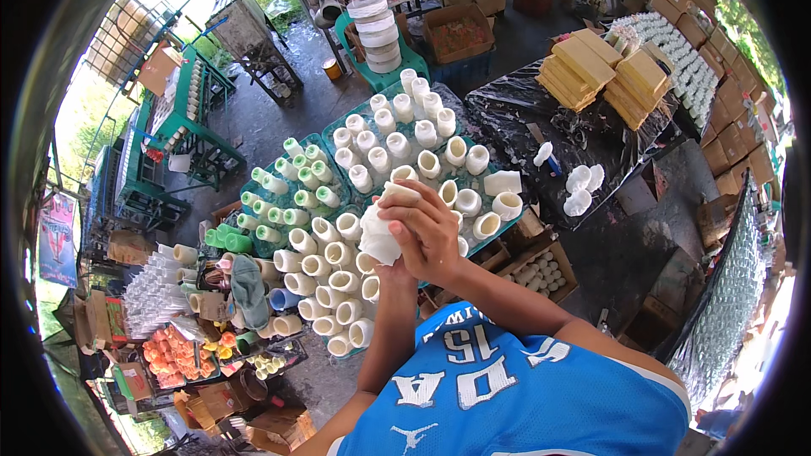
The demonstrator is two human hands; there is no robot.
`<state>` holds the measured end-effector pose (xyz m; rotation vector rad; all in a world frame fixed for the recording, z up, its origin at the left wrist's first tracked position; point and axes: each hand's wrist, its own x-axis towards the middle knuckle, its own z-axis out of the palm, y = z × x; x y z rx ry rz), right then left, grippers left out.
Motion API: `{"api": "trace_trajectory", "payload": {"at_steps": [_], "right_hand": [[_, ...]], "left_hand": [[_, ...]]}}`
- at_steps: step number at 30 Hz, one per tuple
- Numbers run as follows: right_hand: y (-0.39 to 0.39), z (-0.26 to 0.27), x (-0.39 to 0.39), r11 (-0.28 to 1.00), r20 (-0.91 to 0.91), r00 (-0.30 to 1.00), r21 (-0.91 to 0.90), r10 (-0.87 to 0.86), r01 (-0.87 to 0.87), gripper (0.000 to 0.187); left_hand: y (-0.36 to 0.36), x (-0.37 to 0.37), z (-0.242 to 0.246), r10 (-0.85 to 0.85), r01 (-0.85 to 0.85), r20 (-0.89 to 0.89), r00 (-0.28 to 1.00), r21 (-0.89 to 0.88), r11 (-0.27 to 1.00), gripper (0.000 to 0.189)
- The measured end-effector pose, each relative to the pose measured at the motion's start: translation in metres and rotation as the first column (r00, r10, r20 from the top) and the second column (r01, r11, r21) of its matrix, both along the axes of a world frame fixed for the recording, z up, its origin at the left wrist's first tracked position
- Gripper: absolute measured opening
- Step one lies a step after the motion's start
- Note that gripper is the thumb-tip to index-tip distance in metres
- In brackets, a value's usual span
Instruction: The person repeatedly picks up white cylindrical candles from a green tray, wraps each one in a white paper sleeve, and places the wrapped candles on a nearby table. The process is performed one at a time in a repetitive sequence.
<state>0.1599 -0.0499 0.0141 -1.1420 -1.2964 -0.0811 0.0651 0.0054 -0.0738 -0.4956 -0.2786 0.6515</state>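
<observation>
My right hand (426,228) curls over the top of a pale cylindrical candle (398,192), its fingers wrapped across the side. Below it, my left hand (399,271) supports the same candle from underneath, mostly hidden by a crumpled white piece (379,237); whether this is cloth or thin wax I cannot tell. Both hands are close together above a teal tray (493,232). Around them stand hollow cream wax candle shells (343,282) in rows. Farther off on the trays are white pillar candles with wicks (398,144) and slim white-and-green candles (306,177).
A black-plastic-covered table (507,107) at right bears yellow wax slabs (580,69) and white wax lumps (578,190). A green chair (380,79) holds stacked white rolls (374,31). Green moulding machines (180,114) stand at left. Under the trays sits a cardboard box (567,291) of candles.
</observation>
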Motion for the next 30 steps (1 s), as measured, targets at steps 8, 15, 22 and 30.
{"api": "trace_trajectory", "payload": {"at_steps": [8, 15, 22, 30], "right_hand": [[-0.004, 0.004, 0.015, 0.981, -0.182, 0.964, 0.023, 0.195, -0.194, 0.012], [-0.007, -0.017, 0.022, 0.945, -0.435, 0.853, -0.017, 0.287, -0.326, 0.023], [-0.011, -0.042, 0.022, 0.949, -0.551, 0.793, -0.004, 0.262, -0.316, 0.029], [-0.015, -0.018, 0.016, 0.942, -0.879, 0.458, -0.035, 0.130, -0.334, 0.038]], "left_hand": [[0.006, 0.007, -0.021, 0.042, -0.049, 0.066, 0.997, 0.116, 0.992, 0.035], [0.001, 0.013, -0.008, 0.161, -0.029, -0.360, 0.919, 0.346, 0.938, 0.032], [0.013, 0.017, -0.008, 0.262, 0.003, -0.571, 0.778, 0.421, 0.907, 0.033], [0.005, 0.013, 0.021, 0.361, 0.028, -0.713, 0.600, 0.470, 0.882, 0.038]]}}
